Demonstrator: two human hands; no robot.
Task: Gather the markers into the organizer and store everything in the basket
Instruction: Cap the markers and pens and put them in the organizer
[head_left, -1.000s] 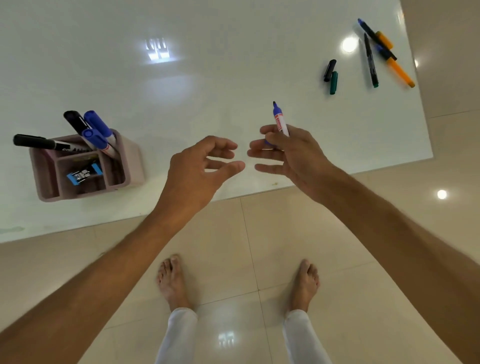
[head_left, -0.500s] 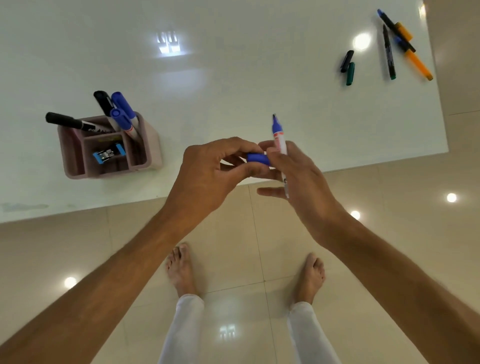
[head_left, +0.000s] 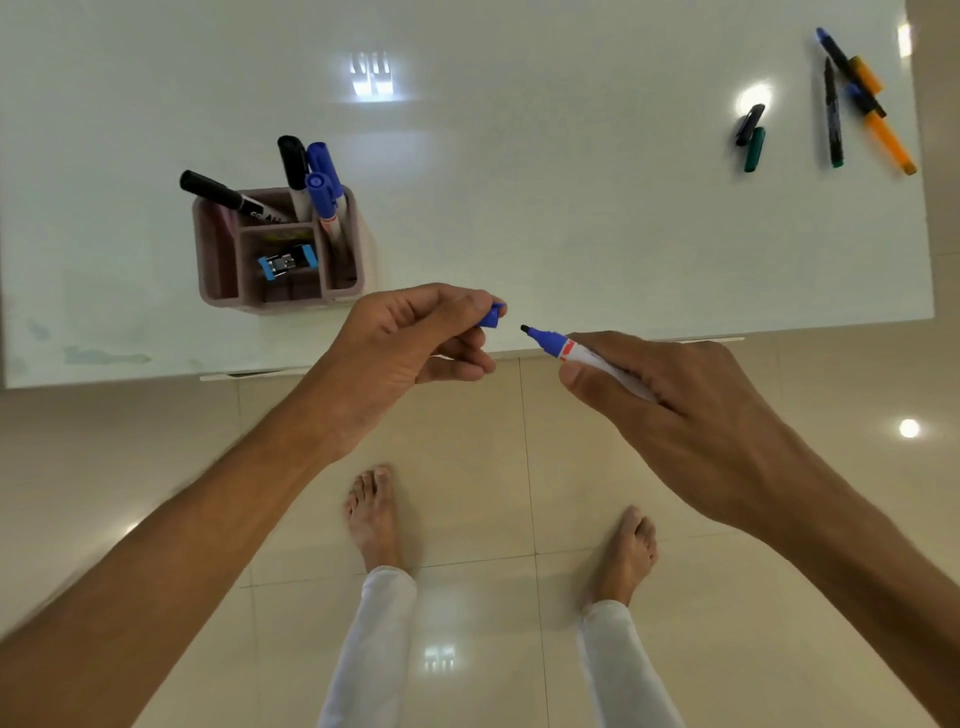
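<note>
Two bare feet (head_left: 374, 514) stand on the tile floor (head_left: 467, 447), nearest of all. Just above them, at the table's (head_left: 519, 208) near edge, both hands are busy. The left hand (head_left: 410, 343) pinches a small blue cap (head_left: 492, 315) in its fingertips, with the open end facing right. The right hand (head_left: 670, 395) is closed around a blue marker (head_left: 571, 353), and its bare tip points straight at the cap. Tip and cap are close but not touching. They seem lined up this way so the cap can be pushed on, which would keep the marker from drying out.

Farther back on the left stands the pink organizer (head_left: 280, 249). Four capped markers, two black and two blue, already lean out of its back pockets. A small blue clip thing (head_left: 287, 261) lies in the middle pocket.

Far off at the right corner lie more pens (head_left: 857, 98) and two loose caps (head_left: 750, 137), waiting to be picked up. No basket can be seen.
</note>
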